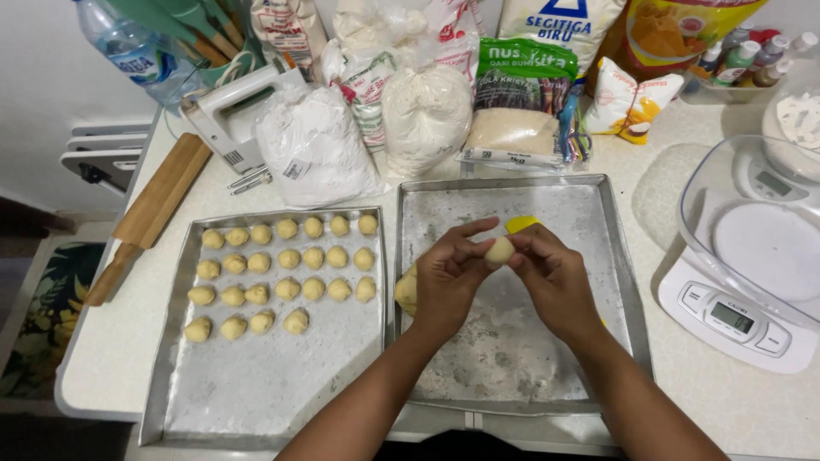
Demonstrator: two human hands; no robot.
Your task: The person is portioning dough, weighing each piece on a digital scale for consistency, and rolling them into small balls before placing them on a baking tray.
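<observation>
Left hand [446,277] and right hand [553,275], wrists bent inward, pinch one dough ball [500,249] above the floured tray [615,256], apparently between thumbs and forefingers.

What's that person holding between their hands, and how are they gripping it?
A small dough ball, pinched at its sides between the fingertips of the left hand and right hand, above the floured tray.

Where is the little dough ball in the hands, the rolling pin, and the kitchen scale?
dough ball [500,250], head view, on its pale top between the fingertips.
rolling pin [161,201], head view, on the middle of its wooden barrel.
kitchen scale [730,320], head view, on its white base by the display.
</observation>
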